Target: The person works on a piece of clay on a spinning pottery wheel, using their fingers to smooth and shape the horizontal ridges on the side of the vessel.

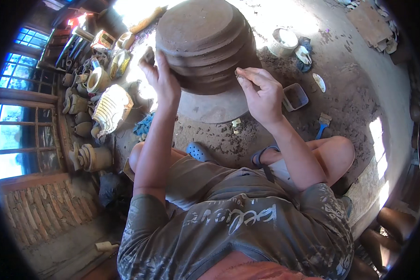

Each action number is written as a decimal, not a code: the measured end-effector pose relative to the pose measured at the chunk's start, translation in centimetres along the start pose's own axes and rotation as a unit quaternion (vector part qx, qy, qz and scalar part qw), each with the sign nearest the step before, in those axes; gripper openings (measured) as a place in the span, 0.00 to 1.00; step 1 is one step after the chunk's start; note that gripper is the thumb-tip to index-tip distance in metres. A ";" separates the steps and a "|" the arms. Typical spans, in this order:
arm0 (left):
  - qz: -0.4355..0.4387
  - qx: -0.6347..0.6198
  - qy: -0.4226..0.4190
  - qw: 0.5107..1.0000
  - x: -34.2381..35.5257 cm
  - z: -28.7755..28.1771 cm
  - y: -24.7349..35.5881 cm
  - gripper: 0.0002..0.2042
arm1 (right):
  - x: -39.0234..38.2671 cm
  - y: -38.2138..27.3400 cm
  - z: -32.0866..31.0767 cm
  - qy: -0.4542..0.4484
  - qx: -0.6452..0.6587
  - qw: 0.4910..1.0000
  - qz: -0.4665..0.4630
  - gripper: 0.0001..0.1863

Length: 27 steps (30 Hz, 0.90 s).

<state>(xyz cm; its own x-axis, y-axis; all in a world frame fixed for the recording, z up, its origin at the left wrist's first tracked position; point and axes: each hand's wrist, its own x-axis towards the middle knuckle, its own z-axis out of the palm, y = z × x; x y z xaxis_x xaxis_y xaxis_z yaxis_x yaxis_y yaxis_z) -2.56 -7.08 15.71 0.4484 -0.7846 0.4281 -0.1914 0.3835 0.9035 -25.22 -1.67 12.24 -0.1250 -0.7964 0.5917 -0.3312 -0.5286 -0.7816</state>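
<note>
Along the left wall, finished clay vessels (89, 157) crowd the floor beside a pale ribbed pot (111, 109). Further right, the left hand (161, 77) presses a small pale lump (148, 55) against the large ridged clay pot (203, 42) on its round wheel (214, 108). The right hand (261, 93) pinches a small tool at the pot's right wall. Beyond sits a square tray (295, 96).
</note>
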 end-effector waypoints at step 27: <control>0.048 -0.018 -0.033 0.998 5.0 0.0 -6.7 0.29 | 8.2 10.9 -4.6 -0.059 0.075 0.965 0.242 0.08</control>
<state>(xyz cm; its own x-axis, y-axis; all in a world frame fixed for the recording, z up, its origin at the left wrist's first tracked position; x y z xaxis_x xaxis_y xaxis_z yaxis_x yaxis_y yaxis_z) 0.94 -13.62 11.79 0.3701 -0.7741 0.5136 -0.1986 0.4742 0.8577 -34.15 -12.67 9.49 -0.1215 -0.9841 0.1295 -0.1204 -0.1149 -0.9861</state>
